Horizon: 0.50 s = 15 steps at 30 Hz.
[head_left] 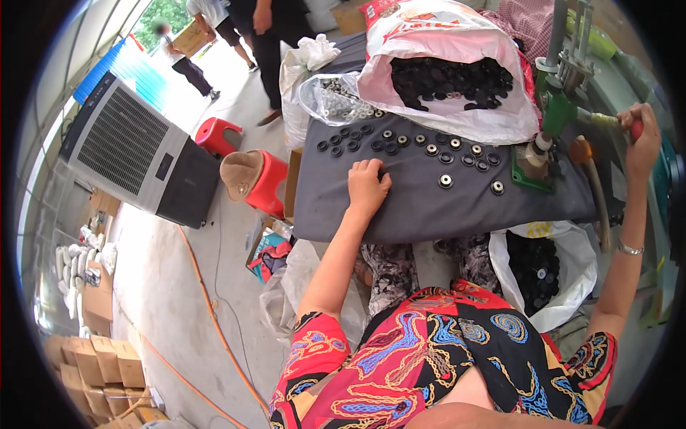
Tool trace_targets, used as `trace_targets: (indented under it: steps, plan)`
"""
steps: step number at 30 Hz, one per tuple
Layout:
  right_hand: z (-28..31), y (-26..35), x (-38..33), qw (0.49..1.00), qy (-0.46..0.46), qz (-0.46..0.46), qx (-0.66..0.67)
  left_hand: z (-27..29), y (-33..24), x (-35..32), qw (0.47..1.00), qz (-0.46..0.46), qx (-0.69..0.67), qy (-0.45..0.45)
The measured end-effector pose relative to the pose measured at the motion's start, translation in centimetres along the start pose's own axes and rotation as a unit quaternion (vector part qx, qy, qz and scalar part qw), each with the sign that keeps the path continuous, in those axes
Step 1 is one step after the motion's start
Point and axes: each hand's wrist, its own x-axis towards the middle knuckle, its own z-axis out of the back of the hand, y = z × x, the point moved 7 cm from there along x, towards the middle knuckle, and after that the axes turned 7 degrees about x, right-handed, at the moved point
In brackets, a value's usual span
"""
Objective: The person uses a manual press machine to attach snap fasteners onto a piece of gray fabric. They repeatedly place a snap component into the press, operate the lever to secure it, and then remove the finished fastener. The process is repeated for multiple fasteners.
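Observation:
My right hand (640, 146) is wrapped round the red knob (636, 129) at the end of the lever of a green hand press (559, 107). The press stands on a green base (532, 171) at the right of the table. My left hand (368, 184) rests on the grey tablecloth (329, 204) with its fingers curled; a dark bit shows by the fingertips, but what they hold is hidden. Beyond it lie several plain black rings (336, 151) at the left. Several black round parts with pale metal centres (446, 181) lie farther right.
A white sack (457, 132) of black parts lies open at the back, beside a clear bag of small metal rings (343, 107). Another white sack (572, 275) of black discs sits below the table. Red stools (268, 187) and an air cooler (121, 139) stand left; people are beyond.

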Motion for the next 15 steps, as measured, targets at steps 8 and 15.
trace_targets:
  steps: [8, 15]
  plan:
    - [-2.8, 2.9, -1.9, 0.835, 0.063, 0.316, -0.446, 0.8, -1.4, -0.7, 0.995, -0.009, -0.097, -0.005]
    - [-4.3, 2.9, -1.0, 0.989, -0.055, 0.097, -0.099, -2.0, -10.0, -0.8, 0.968, 0.011, -0.244, 0.049]
